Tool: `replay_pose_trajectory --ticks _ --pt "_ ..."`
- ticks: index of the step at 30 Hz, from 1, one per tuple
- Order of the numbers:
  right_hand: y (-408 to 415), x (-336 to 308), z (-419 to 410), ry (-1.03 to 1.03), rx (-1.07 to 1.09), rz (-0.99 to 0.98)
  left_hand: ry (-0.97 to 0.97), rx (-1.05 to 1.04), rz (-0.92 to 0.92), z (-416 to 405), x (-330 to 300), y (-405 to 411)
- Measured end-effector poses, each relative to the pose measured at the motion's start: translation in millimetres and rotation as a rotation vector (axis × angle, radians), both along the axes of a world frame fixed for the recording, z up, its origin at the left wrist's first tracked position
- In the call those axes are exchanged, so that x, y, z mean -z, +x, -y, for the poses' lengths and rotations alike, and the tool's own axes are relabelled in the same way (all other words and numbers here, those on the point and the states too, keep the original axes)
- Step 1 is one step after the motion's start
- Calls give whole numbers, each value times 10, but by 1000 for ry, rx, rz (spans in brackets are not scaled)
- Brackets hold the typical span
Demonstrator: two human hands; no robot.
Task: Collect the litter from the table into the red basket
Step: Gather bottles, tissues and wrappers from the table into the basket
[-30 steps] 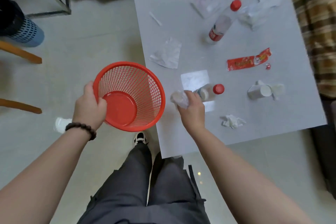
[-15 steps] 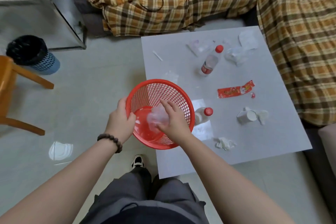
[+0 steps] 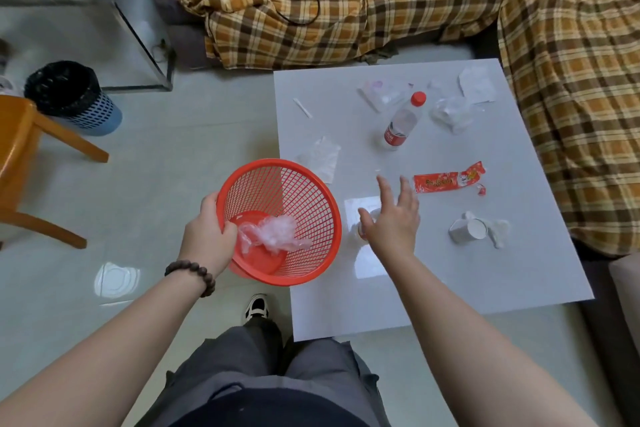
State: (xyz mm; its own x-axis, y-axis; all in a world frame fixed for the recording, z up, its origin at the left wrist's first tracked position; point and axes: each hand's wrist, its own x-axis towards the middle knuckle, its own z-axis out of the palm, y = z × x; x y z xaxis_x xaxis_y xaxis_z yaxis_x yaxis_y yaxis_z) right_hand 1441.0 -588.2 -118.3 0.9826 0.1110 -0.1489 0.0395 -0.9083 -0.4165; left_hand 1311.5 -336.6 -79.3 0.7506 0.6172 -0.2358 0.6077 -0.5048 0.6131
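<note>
Red mesh basket (image 3: 287, 198), rim gripped by left hand (image 3: 207, 239), held beside table (image 3: 519, 274); crumpled clear plastic (image 3: 273, 236) lay inside (released since half-second earlier). Right hand (image 3: 393, 222) spread, empty, over table.

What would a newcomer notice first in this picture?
The round red plastic mesh basket, gripped at its rim by the left hand, holds crumpled clear plastic wrap. The open right hand reaches over the white square table, near a long red snack wrapper.
</note>
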Motion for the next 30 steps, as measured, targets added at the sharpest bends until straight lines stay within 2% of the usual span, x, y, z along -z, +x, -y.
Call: replay_pose_trajectory --ticks 3,5,12,18,22,25,30 --pt "24 225 169 -73 -17 -212 2 -23 -1 -3 -4 -37" --pt "-7 312 201 23 24 -302 2 -32 0 0 -10 -64" --pt "-45 283 207 158 86 -206 20 -71 -20 6 -11 -98" --pt "-246 -170 -40 562 144 179 26 -133 -25 -52 -16 -67" --pt "-415 -513 -250 746 37 359 17 -141 -12 -75 -20 -57" --pt "-551 -600 -406 775 -89 296 3 -120 5 -53 -22 -60" --pt "-757 -496 -547 645 -228 96 -37 -91 74 -22 -78 -46"
